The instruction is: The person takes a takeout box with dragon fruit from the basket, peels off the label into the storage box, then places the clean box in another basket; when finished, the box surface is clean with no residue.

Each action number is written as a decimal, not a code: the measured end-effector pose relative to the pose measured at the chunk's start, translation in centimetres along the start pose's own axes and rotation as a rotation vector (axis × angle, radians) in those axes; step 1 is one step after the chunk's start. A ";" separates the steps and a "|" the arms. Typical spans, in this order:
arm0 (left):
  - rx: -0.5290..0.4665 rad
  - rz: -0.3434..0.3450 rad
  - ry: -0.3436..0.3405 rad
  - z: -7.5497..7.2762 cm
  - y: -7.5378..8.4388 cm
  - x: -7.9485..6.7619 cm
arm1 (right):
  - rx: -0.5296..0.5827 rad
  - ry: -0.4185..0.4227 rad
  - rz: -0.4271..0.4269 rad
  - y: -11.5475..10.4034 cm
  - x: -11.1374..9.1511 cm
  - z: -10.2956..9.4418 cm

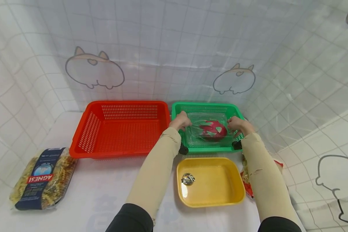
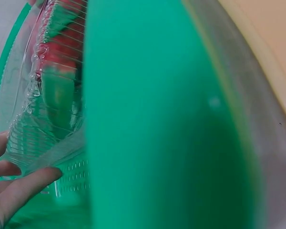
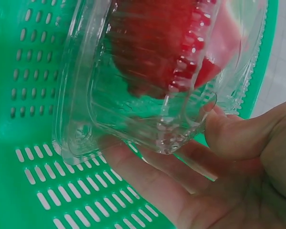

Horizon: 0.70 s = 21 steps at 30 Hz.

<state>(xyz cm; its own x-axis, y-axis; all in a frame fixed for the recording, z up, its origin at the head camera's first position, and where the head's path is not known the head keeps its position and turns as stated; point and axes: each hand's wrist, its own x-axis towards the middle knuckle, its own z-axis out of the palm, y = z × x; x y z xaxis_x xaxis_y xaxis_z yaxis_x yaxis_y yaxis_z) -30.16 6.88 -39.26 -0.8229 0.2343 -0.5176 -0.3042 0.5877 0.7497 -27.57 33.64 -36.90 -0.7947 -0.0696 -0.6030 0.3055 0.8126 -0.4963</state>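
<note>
A clear plastic clamshell box [image 1: 195,139] with a red and green dragon fruit [image 1: 215,129] inside sits within the green basket [image 1: 206,149]. At the box's left end is my left hand [image 1: 180,121], thumb and fingers on either side of its plastic edge in the left wrist view. My right hand [image 1: 238,125] grips the opposite end. In the right wrist view, the thumb presses a corner of the box from above while the fingers reach underneath. Part of the left wrist view is blocked by the blurred basket wall.
A red basket [image 1: 119,154] stands left of the green one. In front is a yellow tray [image 1: 211,183] holding a small shiny metallic item [image 1: 188,179]. A pasta bag [image 1: 43,180] lies far left. My right forearm partly covers a red and yellow packet [image 1: 247,187].
</note>
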 end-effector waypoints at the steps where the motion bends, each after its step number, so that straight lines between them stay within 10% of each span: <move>1: -0.003 0.000 0.003 0.0 0.0 0.0 | 0.002 -0.001 -0.002 0.0 0.0 0.0; 21: -0.017 0.061 -0.005 -0.2 -0.7 -1.0 | 0.112 -0.099 -0.046 1.1 -0.4 -0.7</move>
<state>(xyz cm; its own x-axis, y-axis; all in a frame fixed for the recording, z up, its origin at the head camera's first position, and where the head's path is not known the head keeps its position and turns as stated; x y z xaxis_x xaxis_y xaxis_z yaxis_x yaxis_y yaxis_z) -29.18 6.06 -39.20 -0.8378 0.2735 -0.4726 -0.2614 0.5591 0.7868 -27.23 34.98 -36.75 -0.7551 -0.1668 -0.6341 0.3308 0.7381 -0.5880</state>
